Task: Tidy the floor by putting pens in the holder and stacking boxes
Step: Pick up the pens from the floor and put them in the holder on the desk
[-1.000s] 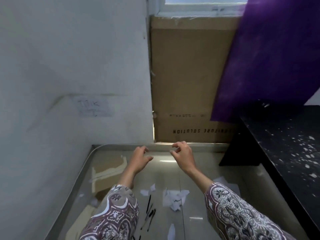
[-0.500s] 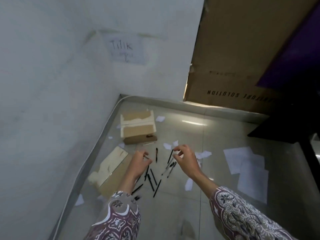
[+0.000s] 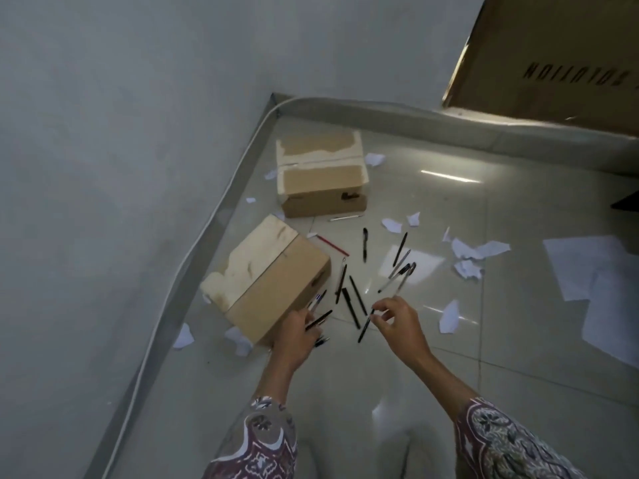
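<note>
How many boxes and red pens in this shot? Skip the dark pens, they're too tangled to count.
Small cardboard boxes on the floor: 2, the far box and the near box
Large carton against the wall: 1
Red pen: 1
Total: 4

Seen from above, two hands reach down over a glossy tiled floor (image 3: 518,340). The left hand (image 3: 294,337) has its fingers on a black pen (image 3: 320,318) beside the near cardboard box (image 3: 273,285). The right hand (image 3: 397,323) hovers with curled fingers over another black pen (image 3: 366,326); whether it touches is unclear. Just beyond the hands lie scattered pens (image 3: 352,292), and a red pen (image 3: 332,245). A second box (image 3: 323,178) sits farther off. Torn paper scraps (image 3: 466,257) lie beyond the right hand.
</note>
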